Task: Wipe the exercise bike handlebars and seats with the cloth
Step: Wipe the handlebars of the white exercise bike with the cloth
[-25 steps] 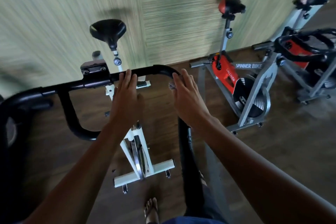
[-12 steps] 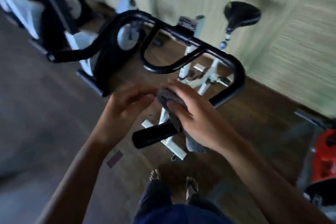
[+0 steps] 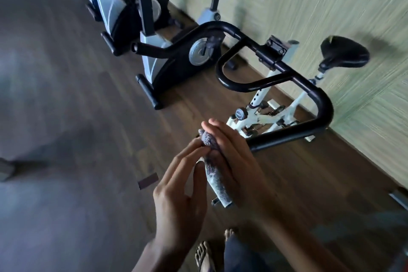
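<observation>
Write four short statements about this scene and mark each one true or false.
1. The right hand holds the cloth on the near end of the handlebar. True.
2. The seat of the white-framed bike is red. False: it is black.
3. The left hand grips the seat. False: its straight fingers reach to the cloth.
4. Grey bikes stand further along the wall. True.
</observation>
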The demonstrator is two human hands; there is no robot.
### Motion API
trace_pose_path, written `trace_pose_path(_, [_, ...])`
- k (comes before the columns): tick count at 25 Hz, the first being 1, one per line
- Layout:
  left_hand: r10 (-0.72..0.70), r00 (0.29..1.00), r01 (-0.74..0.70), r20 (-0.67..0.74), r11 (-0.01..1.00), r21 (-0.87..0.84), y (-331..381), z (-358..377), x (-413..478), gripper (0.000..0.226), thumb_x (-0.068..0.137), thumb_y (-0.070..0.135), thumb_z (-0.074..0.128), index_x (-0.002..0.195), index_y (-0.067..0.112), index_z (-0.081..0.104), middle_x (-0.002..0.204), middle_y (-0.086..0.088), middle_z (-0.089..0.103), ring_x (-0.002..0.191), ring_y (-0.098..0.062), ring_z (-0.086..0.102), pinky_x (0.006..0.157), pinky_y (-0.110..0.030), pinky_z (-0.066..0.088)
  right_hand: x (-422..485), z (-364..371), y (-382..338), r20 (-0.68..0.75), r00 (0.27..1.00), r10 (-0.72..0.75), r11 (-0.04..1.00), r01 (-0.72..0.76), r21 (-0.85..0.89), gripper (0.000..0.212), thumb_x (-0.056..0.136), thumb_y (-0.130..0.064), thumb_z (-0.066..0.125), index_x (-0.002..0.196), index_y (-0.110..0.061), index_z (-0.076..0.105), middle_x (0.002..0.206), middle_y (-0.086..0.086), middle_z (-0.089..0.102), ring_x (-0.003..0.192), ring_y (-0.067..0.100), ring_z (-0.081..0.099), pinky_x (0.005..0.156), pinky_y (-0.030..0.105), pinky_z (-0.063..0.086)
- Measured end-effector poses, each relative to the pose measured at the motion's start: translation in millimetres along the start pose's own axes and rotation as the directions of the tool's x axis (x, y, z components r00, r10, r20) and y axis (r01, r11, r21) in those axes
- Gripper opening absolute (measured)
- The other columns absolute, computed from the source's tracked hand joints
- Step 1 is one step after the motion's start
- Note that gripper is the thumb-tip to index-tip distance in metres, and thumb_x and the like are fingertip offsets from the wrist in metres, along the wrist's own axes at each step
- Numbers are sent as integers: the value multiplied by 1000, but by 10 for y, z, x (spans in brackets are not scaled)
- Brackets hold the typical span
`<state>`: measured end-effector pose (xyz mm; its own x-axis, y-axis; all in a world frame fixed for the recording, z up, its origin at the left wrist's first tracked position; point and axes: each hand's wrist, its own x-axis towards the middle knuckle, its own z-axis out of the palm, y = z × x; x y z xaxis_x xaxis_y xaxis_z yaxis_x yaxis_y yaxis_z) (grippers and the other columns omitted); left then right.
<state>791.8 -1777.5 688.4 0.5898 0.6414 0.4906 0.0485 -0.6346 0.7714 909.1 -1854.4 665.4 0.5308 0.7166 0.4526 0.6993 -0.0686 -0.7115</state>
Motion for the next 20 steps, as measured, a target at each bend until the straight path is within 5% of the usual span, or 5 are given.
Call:
trace_pose_path(5, [58,995,-80,81,952,294,47,232,-160,50,94,1,55,144,2,49,157,-11,40,151,-23,27,118,-50,32,-9,33,169,-15,1000,20,992,-22,-124,45,109,-34,23,145,-16,44,145,0,50,139,13,42,119,36,32])
trace_pose_path(9, [47,989,-129,137,718,684,117,449,-123,65,90,4,59,151,3,36,162,-18,26,154,-33,13,125,-54,4,-56,-143,476,2,1000,-14,963,14,-269,50,109,-36,22,140,-13,54,137,2,58,133,16,49,120,19,11])
trace_pose_path(12, [-37,983,-142,180,471,871,231,639,-163,83,80,0,71,152,-1,31,162,-23,24,152,-40,14,122,-57,-3,-40,-143,454,-8,996,-84,956,79,-282,34,103,-19,49,134,-9,59,129,5,61,123,21,55,114,35,36])
trace_pose_path(15, [-76,979,-159,189,291,943,305,735,-207,80,80,3,68,151,-7,31,160,-27,26,151,-42,19,121,-58,1,-59,-243,542,38,993,-114,947,120,-297,40,93,-14,57,133,-8,58,126,9,60,121,25,57,110,48,41])
trace_pose_path(20, [-120,971,-173,209,254,952,324,880,-226,81,84,12,70,152,-7,30,160,-28,24,151,-42,19,123,-57,1,-142,-340,736,-7,997,-79,883,66,-465,33,101,-23,51,129,-10,63,124,10,63,119,27,58,112,49,37])
